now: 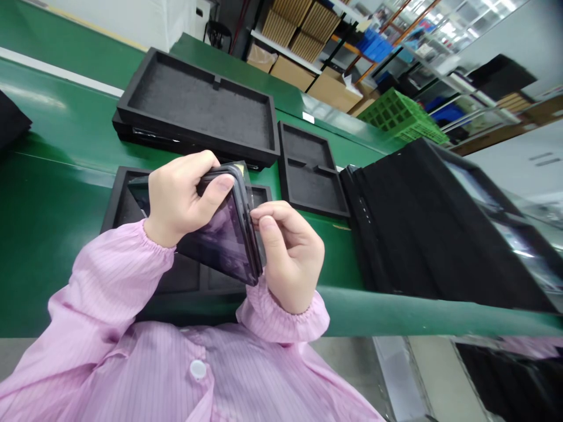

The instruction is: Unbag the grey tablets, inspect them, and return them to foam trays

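Above a green conveyor belt (57,193), a flat dark glass panel (222,237) with a black rim is held up by both hands, tilted on edge over a black foam tray (116,199). The panel is not resting on the tray; a gap is seen between them. A thin translucent film (243,181) is seen at the panel's upper corner (its exact extent cannot be determined from this view).

The left hand (180,199) is clamped on the upper rim, with the thumb (217,189) pressed along the black edge. The right hand (292,258) is closed on the panel's right edge, which is pinched between thumb (266,224) and fingers. Both cuffs of a pink striped smock (109,281) are gathered at the wrists.

Beyond the hands, a large black foam tray (197,111) is laid on the belt over a further dark item, and a smaller black foam tray (308,170) with moulded recesses is placed beside it. To the right, black cloth (417,234) is laid in folds over a stack of flat framed items. A black item (11,120) is seen at the left edge of the belt.

Behind the belt, a green plastic crate (402,117) is positioned near shelving, on which cardboard boxes (299,73) and blue bins (373,44) are stored.
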The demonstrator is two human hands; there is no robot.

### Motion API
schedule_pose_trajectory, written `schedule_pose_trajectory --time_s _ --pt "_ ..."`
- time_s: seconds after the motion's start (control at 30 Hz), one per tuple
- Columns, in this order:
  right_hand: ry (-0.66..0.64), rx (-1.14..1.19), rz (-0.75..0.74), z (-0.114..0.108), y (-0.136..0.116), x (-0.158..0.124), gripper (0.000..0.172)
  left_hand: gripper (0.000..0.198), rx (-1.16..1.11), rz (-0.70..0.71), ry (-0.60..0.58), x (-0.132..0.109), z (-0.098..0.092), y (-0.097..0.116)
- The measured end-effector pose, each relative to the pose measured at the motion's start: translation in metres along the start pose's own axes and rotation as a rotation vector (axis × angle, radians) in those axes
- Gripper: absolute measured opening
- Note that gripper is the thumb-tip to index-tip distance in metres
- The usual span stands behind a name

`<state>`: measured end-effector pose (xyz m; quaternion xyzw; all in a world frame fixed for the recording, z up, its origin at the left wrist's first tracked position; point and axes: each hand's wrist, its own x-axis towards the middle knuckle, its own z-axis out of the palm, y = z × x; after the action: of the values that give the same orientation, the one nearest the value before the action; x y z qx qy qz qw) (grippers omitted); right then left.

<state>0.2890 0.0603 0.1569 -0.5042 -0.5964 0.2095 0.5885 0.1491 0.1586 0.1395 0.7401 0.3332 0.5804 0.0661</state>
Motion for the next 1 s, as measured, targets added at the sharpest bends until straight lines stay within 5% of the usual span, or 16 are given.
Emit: schedule_pose_trajectory --time_s 0.2,0.43,0.8,0.9,1.0 --pt "-0.004 0.075 0.031 0.0 0.001 0.002 0.01 0.049 0.003 -0.036 -0.039 -0.001 -0.001 0.0" --pt "0.16 0.015 0.017 -0.01 0.01 0.009 0.007 0.05 -0.05 -0.067 -0.024 -0.001 -0.003 -0.003" --pt "0.156 0.011 0.041 -0.026 0.025 0.018 0.042 0.056 -0.057 -0.184 -0.003 0.003 -0.009 -0.015" --pt "0.109 -0.011 0.07 -0.023 0.026 0.019 0.009 0.057 -0.065 -0.179 0.014 0.003 -0.009 -0.019" --pt "0.008 0.073 0.065 -0.019 0.025 0.019 0.04 0.057 -0.101 -0.139 0.029 0.004 -0.009 -0.022"
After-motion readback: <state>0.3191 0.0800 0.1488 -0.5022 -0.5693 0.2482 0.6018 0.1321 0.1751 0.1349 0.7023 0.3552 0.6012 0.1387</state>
